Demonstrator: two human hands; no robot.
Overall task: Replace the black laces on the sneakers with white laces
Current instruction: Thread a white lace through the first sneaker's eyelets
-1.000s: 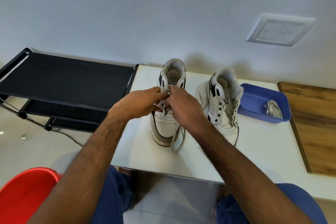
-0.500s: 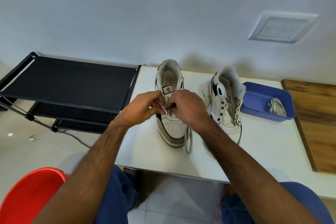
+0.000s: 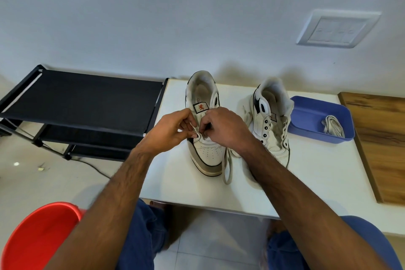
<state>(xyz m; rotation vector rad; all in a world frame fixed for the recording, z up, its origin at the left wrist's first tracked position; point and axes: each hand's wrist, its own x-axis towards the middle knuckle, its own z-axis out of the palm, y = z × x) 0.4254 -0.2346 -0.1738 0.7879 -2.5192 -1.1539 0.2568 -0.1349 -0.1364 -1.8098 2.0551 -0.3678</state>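
Two white sneakers stand on a white table (image 3: 179, 184), toes toward me. Over the lower eyelets of the left sneaker (image 3: 207, 153), my left hand (image 3: 173, 131) pinches a white lace (image 3: 226, 169) at the shoe's left side. My right hand (image 3: 225, 129) pinches the lace at the right side; its loose end loops down past the toe onto the table. The right sneaker (image 3: 270, 120) has bare eyelets and no lace in them. A second white lace (image 3: 333, 127) lies bundled in a blue tray (image 3: 306, 109) at the right.
A black shoe rack (image 3: 83, 103) stands left of the table against the wall. A wooden board (image 3: 381, 138) lies at the table's right edge. A red bucket (image 3: 37, 239) sits on the floor at lower left. A wall switch plate (image 3: 337, 28) is above right.
Both hands have moved down the left sneaker from near the tongue's top toward the lower eyelets, uncovering the tongue label. The loose lace end still hangs past the toe.
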